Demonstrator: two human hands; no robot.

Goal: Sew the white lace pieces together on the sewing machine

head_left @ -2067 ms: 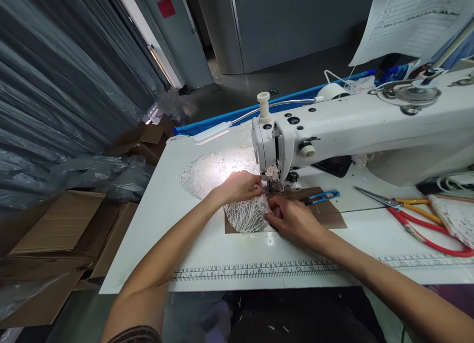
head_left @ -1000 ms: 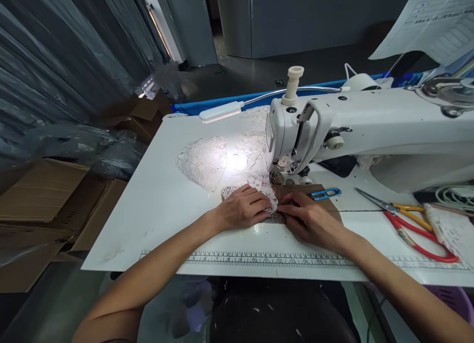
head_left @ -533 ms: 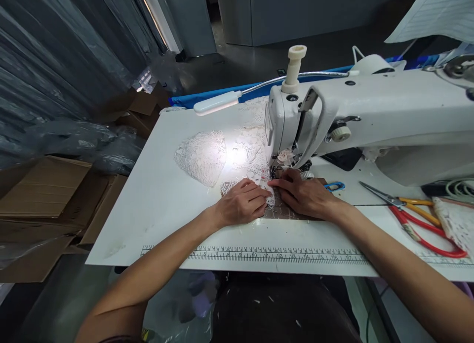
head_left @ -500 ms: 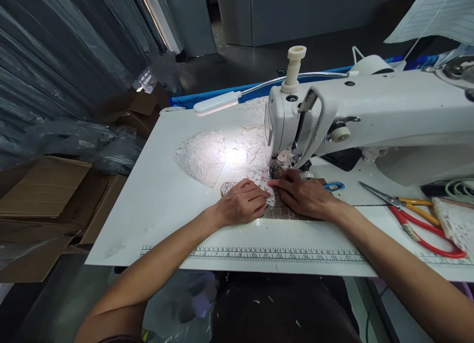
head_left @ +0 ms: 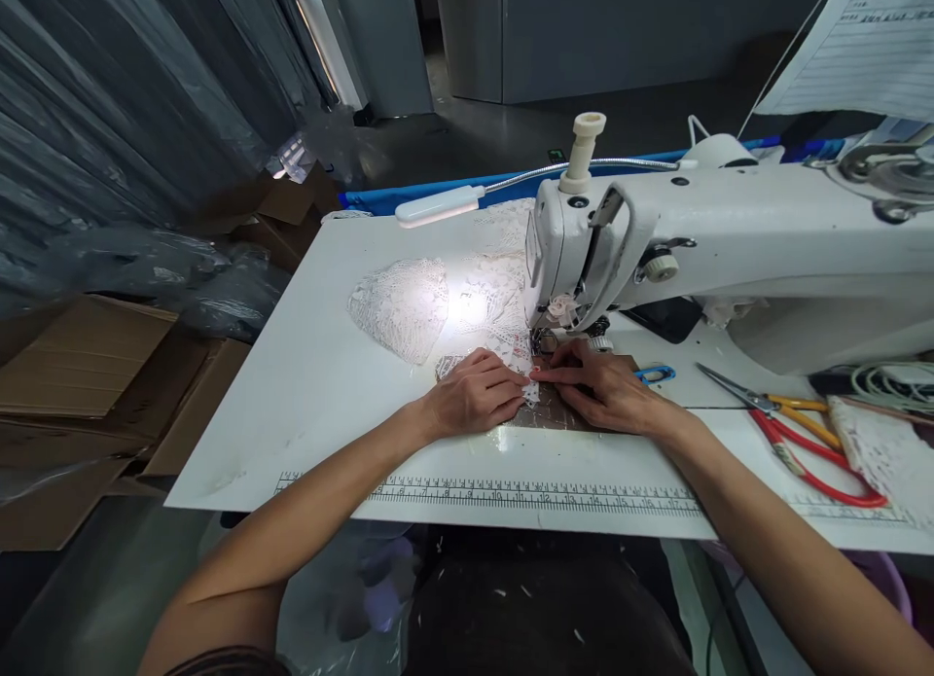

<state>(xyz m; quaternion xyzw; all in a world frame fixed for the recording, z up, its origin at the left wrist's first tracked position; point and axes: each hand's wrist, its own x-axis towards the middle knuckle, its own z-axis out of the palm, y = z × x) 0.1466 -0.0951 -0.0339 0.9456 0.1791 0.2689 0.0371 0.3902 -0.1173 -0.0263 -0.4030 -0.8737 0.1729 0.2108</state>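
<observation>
Under the needle area of the white sewing machine [head_left: 555, 238] lies a white lace piece [head_left: 532, 394] with small reddish marks. My left hand [head_left: 482, 392] rests on it from the left, fingers curled together and gripping its edge. From the right, my right hand [head_left: 602, 389] reaches in with the index finger stretched and its tip meeting the lace close to my left fingertips. Its thumb is partly hidden; the fingertips pinch the lace edge. A brown plate [head_left: 558, 409] sits beneath both hands. Another lace piece [head_left: 405, 306] lies flat to the left under the lamp light.
A lamp [head_left: 440, 206] on a bendy neck hangs over the table [head_left: 292, 404]. To the right lie red-handled scissors [head_left: 817, 457], yellow-handled scissors [head_left: 803, 413], a blue-handled tool [head_left: 655, 373] and folded lace [head_left: 876, 452]. A printed ruler [head_left: 496, 494] runs along the front edge. Cardboard boxes [head_left: 88, 365] stand left.
The view has shifted slightly. My right hand has drawn a little back from the presser foot, toward me, uncovering more of the brown plate. My left hand stays on the lace.
</observation>
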